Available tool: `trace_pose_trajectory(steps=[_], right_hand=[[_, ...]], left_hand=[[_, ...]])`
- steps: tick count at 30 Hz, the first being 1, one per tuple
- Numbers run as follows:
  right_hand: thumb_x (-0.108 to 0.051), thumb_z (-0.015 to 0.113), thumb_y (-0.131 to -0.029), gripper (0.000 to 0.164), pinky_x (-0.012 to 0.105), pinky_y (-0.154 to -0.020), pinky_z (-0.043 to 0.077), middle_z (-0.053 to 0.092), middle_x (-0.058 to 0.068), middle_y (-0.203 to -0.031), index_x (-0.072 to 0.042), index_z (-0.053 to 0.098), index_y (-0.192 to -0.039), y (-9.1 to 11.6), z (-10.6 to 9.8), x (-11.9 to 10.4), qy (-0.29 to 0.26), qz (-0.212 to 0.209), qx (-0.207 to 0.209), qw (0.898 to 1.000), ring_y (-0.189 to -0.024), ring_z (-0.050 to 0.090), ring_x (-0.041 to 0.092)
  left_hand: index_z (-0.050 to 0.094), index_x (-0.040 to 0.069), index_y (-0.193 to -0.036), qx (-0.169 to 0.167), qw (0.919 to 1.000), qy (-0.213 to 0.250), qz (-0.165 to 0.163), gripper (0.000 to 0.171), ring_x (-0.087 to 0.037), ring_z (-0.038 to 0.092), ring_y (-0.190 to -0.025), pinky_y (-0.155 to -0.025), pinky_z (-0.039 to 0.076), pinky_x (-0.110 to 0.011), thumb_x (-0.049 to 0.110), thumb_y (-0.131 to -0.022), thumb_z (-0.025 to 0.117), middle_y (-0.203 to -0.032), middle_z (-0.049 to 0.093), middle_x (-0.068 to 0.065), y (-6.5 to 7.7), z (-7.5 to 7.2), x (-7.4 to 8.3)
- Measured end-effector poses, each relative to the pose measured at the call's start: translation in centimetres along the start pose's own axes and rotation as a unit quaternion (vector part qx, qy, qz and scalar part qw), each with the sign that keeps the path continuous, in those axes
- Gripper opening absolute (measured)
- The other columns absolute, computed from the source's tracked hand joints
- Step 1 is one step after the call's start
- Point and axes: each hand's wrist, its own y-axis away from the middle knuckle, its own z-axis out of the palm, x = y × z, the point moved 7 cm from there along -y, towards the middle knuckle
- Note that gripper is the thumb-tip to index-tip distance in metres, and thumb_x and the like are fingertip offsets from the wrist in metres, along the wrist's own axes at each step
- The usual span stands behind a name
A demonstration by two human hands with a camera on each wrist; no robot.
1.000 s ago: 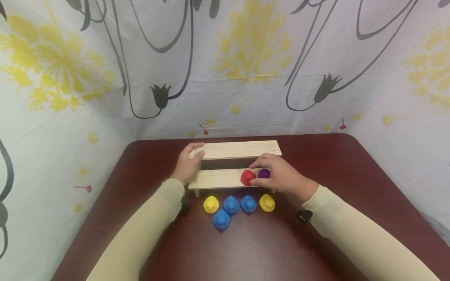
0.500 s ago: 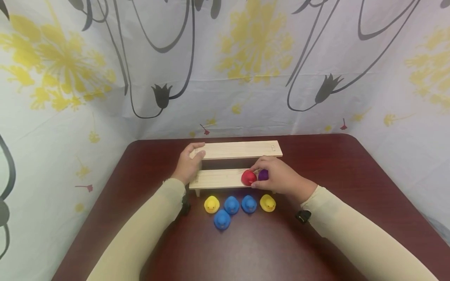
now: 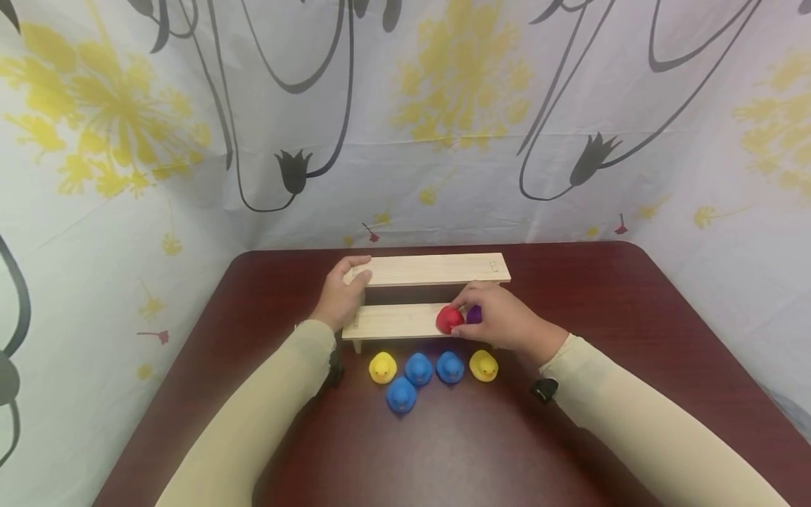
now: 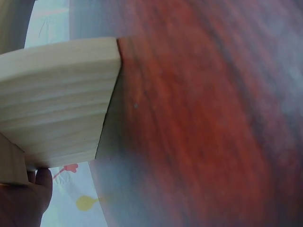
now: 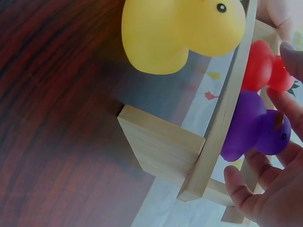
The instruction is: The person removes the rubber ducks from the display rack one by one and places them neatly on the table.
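A two-step wooden stand (image 3: 393,321) rests on the table, its upper board behind and above the lower one. My left hand (image 3: 339,296) grips the left end of the upper board; in the left wrist view, part of that hand (image 4: 28,201) shows below the pale wood (image 4: 57,104). On the right half of the lower board, my right hand (image 3: 507,315) pinches a red rubber duck (image 3: 449,320) between thumb and fingers. A purple rubber duck (image 3: 474,314) sits just right of the red one, partly hidden by that hand. The right wrist view shows the purple duck (image 5: 251,125) among the curved fingers.
Before the stand, on the dark red table (image 3: 469,451), are a yellow duck (image 3: 383,367) at left, several blue ducks (image 3: 419,369) in the middle and another yellow duck (image 3: 484,366) at right. A patterned cloth (image 3: 393,176) hangs behind the table.
My right fingers have come down and closed around the red duck, which has turned slightly in place. My left hand keeps its hold on the upper board. The ducks in front stay put.
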Motion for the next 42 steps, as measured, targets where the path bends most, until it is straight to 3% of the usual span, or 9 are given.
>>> trace_pose_trajectory(steps=[10, 21, 30, 34, 42], right_hand=[[-0.030, 0.094, -0.080, 0.036, 0.044, -0.090, 0.059, 0.069, 0.000, -0.107, -0.015, 0.078, -0.109, 0.3, -0.9, -0.8, -0.026, -0.011, 0.025, 0.999, -0.100, 0.065, 0.025], [-0.028, 0.094, -0.079, 0.035, 0.046, -0.088, 0.060, 0.070, 0.002, -0.106, -0.017, 0.079, -0.109, 1.6, -2.5, -2.6, -0.042, -0.025, 0.036, 0.998, -0.100, 0.065, 0.026], [-0.024, 0.096, -0.077, 0.034, 0.029, -0.072, 0.056, 0.064, 0.002, -0.092, -0.018, 0.079, -0.105, 3.2, -2.1, -3.5, -0.068, -0.022, 0.029, 0.997, -0.086, 0.062, 0.024], [-0.023, 0.096, -0.077, 0.033, 0.029, -0.072, 0.059, 0.061, -0.005, -0.089, -0.020, 0.078, -0.105, 3.9, -1.4, -4.0, -0.085, -0.027, 0.022, 0.996, -0.084, 0.060, 0.016], [-0.020, 0.096, -0.077, 0.032, 0.024, -0.064, 0.051, 0.059, -0.008, -0.077, -0.019, 0.078, -0.104, 4.8, -0.1, -4.6, -0.116, -0.034, 0.019, 0.992, -0.075, 0.056, 0.010]], left_hand=[[0.064, 0.022, -0.138, -0.005, 1.0000, -0.004, -0.001, 0.033, -0.026, 0.038, -0.153, -0.128, 0.023, -0.052, 0.029, -0.106, 0.062, -0.154, 0.055, 0.001, 0.0, 0.0, -0.2], [0.064, 0.022, -0.138, -0.006, 1.0000, -0.003, -0.005, 0.033, -0.026, 0.038, -0.153, -0.128, 0.024, -0.053, 0.029, -0.106, 0.061, -0.156, 0.054, 0.000, 0.1, 0.0, -0.1], [0.064, 0.019, -0.139, -0.006, 1.0000, -0.001, 0.001, 0.035, -0.026, 0.039, -0.152, -0.128, 0.025, -0.052, 0.028, -0.106, 0.062, -0.154, 0.055, 0.000, 0.0, 0.1, -0.1], [0.064, 0.020, -0.139, -0.009, 0.9999, 0.002, 0.005, 0.034, -0.025, 0.040, -0.152, -0.128, 0.025, -0.052, 0.029, -0.106, 0.062, -0.154, 0.056, 0.000, 0.0, 0.0, 0.1], [0.064, 0.020, -0.139, -0.009, 0.9999, 0.003, 0.005, 0.034, -0.025, 0.040, -0.152, -0.128, 0.026, -0.052, 0.028, -0.106, 0.062, -0.154, 0.055, 0.000, 0.1, 0.0, 0.3]])
